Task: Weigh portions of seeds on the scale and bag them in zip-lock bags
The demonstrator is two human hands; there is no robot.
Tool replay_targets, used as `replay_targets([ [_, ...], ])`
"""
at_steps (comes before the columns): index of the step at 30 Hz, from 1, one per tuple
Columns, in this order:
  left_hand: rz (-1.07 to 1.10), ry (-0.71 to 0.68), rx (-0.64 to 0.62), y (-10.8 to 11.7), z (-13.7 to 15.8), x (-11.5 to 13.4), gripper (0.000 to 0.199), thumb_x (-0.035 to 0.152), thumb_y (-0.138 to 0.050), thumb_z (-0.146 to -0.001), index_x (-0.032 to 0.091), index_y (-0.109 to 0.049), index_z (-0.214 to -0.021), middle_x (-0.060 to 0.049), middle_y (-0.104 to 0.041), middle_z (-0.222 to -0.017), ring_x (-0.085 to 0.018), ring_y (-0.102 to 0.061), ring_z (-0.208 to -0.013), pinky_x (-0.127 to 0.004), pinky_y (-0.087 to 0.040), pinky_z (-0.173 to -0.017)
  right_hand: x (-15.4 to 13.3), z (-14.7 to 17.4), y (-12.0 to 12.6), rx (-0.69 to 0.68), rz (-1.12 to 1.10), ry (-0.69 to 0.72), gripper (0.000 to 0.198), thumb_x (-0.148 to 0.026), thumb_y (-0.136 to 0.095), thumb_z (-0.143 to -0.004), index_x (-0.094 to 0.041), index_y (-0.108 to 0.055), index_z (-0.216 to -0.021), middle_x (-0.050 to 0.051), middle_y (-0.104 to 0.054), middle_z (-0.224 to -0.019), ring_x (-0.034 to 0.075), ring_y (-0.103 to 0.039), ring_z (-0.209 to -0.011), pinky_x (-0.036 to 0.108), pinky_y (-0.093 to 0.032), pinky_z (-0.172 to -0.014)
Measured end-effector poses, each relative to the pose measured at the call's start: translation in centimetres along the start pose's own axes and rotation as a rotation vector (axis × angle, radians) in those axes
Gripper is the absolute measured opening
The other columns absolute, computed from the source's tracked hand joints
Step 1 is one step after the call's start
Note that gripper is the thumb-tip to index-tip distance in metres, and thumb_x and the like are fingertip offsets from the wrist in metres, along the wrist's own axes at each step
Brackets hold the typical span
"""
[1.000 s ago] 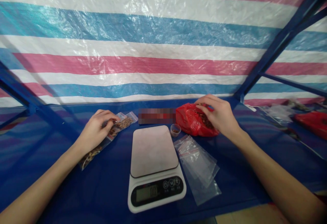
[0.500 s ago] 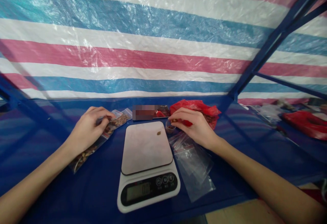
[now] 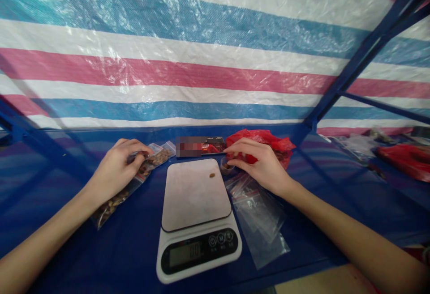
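I see one brown piece [image 3: 212, 175] on the scale [image 3: 196, 195] at centre frame, my right hand [image 3: 260, 164] pinching the small cup [image 3: 227, 166] beside it, my left hand [image 3: 117, 171] closed on a filled zip bag [image 3: 134, 182]; empty bags [image 3: 258, 215] wait unfilled.

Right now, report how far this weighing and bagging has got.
Done: filled zip bags lie under the left hand. In hand: the right hand pinches the small cup beside the scale, whose plate holds one piece. Left: empty zip bags and the red bag.
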State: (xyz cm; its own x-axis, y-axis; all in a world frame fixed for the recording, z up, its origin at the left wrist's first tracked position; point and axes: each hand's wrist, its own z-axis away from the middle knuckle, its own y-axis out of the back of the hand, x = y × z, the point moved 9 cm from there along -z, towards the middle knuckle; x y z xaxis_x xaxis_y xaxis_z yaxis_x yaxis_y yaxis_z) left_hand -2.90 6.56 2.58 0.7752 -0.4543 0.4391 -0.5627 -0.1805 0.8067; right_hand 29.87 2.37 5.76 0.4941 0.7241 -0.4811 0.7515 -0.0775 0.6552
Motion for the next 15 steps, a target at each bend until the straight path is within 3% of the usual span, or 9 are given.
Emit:
replay_targets([
  [5,-0.015,0.000,-0.005,-0.2,0.0,0.1,0.018,0.038,-0.056,-0.089,0.037,-0.073,-0.097,-0.001,-0.076,-0.103,-0.035,-0.059,-0.108,-0.056,-0.051,-0.096,-1.6,-0.3,-0.6,0.019,-0.002,0.041,0.017,-0.020,-0.074,-0.099,-0.024,-0.079,-0.116,0.007,-0.075,-0.111,0.023,-0.071,-0.103,0.038,-0.058,-0.091],
  [10,-0.049,0.027,0.015,-0.3,-0.2,0.0,0.029,0.033,-0.049,-0.089,0.028,-0.077,-0.092,-0.004,-0.077,-0.100,-0.033,-0.061,-0.104,-0.049,-0.051,-0.094,-4.0,-0.4,-2.6,-0.100,0.083,0.105,0.012,-0.025,-0.071,-0.102,-0.022,-0.081,-0.106,0.008,-0.071,-0.107,0.024,-0.065,-0.103,0.039,-0.055,-0.090],
  [15,-0.059,0.022,0.010,-0.4,-0.2,0.3,0.033,0.031,-0.047,-0.090,0.023,-0.079,-0.093,-0.006,-0.078,-0.100,-0.031,-0.061,-0.103,-0.046,-0.051,-0.094,-4.0,-0.3,-4.0,-0.177,0.174,0.090,0.011,-0.023,-0.072,-0.102,-0.023,-0.083,-0.102,0.008,-0.069,-0.107,0.025,-0.061,-0.104,0.041,-0.053,-0.091],
])
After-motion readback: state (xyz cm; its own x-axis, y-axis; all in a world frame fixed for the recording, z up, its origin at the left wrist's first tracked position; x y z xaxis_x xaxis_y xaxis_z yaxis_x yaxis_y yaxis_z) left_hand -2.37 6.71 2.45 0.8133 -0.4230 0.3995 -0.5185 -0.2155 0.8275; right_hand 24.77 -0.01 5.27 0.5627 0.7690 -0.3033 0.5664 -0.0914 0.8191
